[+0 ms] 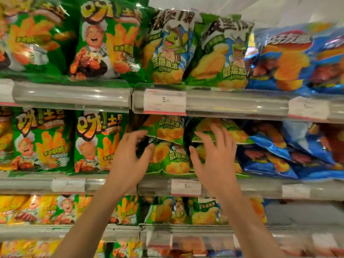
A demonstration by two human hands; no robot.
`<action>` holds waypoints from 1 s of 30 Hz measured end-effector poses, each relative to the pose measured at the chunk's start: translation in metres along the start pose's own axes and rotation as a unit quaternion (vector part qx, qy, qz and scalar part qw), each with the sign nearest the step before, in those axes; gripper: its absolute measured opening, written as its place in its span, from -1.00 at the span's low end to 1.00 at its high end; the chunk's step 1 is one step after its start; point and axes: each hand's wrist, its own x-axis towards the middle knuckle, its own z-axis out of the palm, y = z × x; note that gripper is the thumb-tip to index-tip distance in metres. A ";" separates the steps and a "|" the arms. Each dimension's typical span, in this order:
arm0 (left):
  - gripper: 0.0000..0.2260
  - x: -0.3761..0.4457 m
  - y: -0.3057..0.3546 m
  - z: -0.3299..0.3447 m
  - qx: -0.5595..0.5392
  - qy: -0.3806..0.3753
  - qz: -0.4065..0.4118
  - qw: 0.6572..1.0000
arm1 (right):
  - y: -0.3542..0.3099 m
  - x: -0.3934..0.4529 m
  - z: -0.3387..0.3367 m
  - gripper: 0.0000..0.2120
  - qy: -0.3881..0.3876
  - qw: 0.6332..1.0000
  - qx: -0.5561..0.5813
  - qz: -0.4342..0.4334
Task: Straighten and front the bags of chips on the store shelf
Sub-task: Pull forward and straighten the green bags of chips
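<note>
Left fingers: spread and slightly bent, holding nothing; the tips of the left hand are at the left edge of the glossy green turtle-print chip bag on the middle shelf, though whether they touch it I cannot tell.
Right fingers: splayed wide and loose, gripping nothing; the right hand is in front of the neighbouring green chip bag, covering much of it.
Task bags: the two green bags stand near the front of the middle shelf, each with a second green bag lying tilted on top of it.
Left neighbours: green foil bags with a cartoon chef and orange fries stand upright in a row.
Right neighbours: crumpled shiny blue chip bags lie slumped and overlapping, tilted at several angles.
Shelf above: more green turtle bags upright, chef bags to the left, blue bags to the right.
Price tags: a white label with a red edge, showing a 5, sits on the middle shelf's clear rail between the two forearms.
Shelf below: smaller yellow and green bags, blurred.
</note>
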 end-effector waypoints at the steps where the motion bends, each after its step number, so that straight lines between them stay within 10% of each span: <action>1: -0.62 0.011 0.000 0.005 0.024 -0.003 0.009 1.000 | 0.003 0.003 0.005 -0.61 -0.019 0.999 -0.029 -0.010; 10: -0.43 0.083 0.000 0.029 0.052 -0.099 -0.091 0.990 | 0.032 -0.003 0.016 -0.58 -0.098 0.991 -0.087 -0.018; 21: -0.12 0.077 0.007 0.012 0.013 -0.142 -0.129 0.981 | -0.009 0.030 -0.014 -0.65 -0.066 0.990 0.087 0.091; 30: -0.02 0.027 0.011 -0.026 -0.106 -0.160 -0.141 0.971 | -0.049 0.044 -0.017 -0.50 -0.210 0.936 0.201 0.198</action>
